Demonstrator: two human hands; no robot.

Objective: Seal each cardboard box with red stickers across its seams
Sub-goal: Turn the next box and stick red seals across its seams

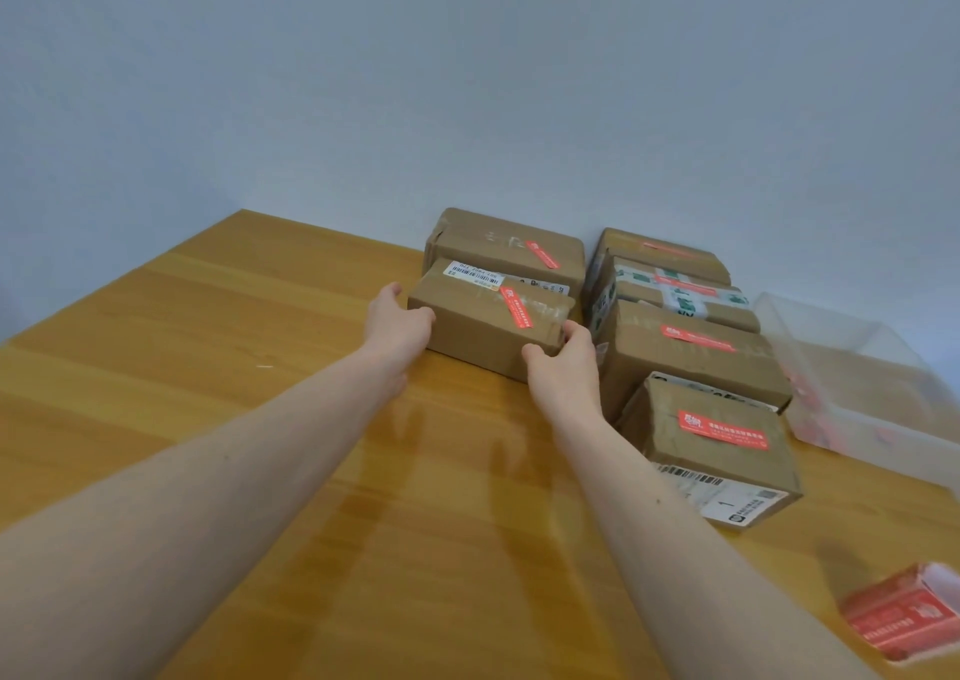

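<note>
A person reaches both bare arms across a wooden table toward cardboard boxes grouped at its far edge, against a plain wall. The left hand presses open-palmed against the left end of a small brown box. The right hand cups the box's near right corner, fingers curled onto it. Between them, the hands hold the box by its two ends.

The box's long axis runs left to right between the hands, and a red sticker already lies slantwise across its top. It sits close in front of a larger stickered box; whether the two touch is unclear. Just to the right stands a column of four more boxes, each bearing a red sticker, the nearest beside the right forearm.

Open tabletop stretches to the left and toward the person, giving the box room to move that way. At far right are a clear plastic tub, somewhat blurred, and a stack of red stickers near the table's right edge.
</note>
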